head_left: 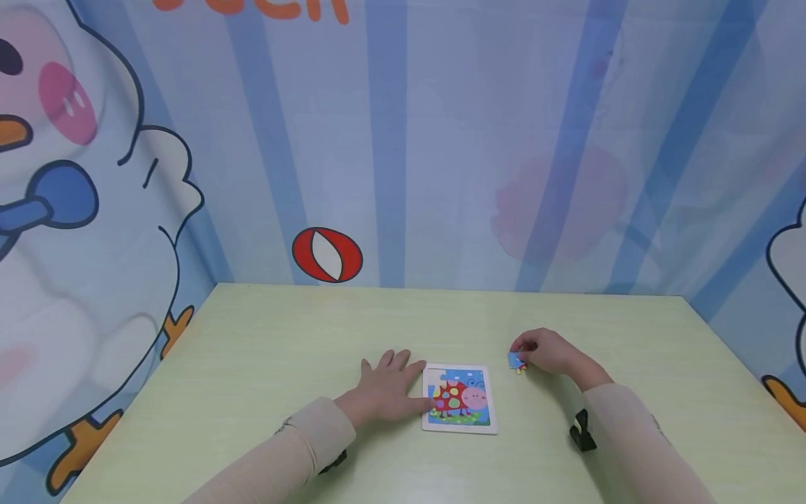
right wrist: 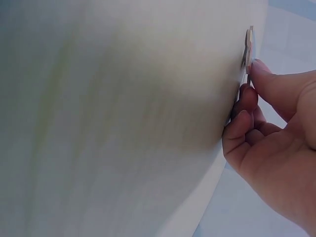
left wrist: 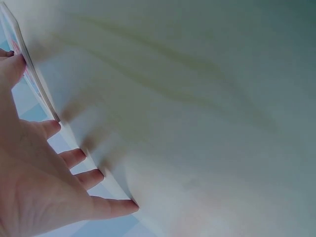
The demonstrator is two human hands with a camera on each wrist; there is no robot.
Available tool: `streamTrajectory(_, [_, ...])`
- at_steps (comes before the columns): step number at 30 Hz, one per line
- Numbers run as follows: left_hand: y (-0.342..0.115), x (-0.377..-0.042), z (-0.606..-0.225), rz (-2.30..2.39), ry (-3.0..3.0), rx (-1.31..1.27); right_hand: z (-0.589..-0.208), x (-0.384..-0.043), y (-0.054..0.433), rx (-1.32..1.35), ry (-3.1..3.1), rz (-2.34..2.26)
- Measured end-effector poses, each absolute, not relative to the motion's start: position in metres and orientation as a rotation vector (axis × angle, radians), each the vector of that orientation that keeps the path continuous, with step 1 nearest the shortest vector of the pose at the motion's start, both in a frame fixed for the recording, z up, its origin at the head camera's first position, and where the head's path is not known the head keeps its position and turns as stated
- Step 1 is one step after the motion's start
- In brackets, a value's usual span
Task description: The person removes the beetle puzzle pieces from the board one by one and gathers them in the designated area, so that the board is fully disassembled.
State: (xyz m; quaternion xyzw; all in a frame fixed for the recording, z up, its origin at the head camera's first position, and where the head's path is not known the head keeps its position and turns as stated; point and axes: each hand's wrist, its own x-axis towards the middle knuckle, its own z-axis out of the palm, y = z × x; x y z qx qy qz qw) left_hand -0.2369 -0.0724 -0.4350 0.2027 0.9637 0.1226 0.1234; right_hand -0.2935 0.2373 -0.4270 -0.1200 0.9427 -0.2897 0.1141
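A jigsaw puzzle (head_left: 458, 399) in a white frame lies flat on the table, picturing a red spotted ladybug with a pink face. Its upper left corner shows a pale patch without picture. My left hand (head_left: 387, 392) is spread beside it, thumb over the left edge and index fingertip at the top left corner; the left wrist view shows the fingers straight. To the right of the puzzle, my right hand (head_left: 550, 352) pinches a blue puzzle piece (head_left: 516, 361) with bits of red and yellow. In the right wrist view the puzzle piece (right wrist: 249, 49) appears edge-on, close over the table.
The pale green table (head_left: 302, 329) ends at a printed fabric backdrop (head_left: 441, 140) with blue stripes and cartoon birds. A dark wrist strap (head_left: 582, 430) shows below the right sleeve.
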Motion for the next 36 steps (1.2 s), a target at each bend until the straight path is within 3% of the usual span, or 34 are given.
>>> streamTrajectory(21, [-0.073,-0.235,-0.434,0.348,2.831,0.611,-0.412,-0.294,0.231,-0.417,2.779,-0.875])
streamTrajectory(36, [-0.073,-0.236,-0.435,0.342,2.829,0.604,-0.400,-0.282,0.196,-0.684,2.687,-1.020])
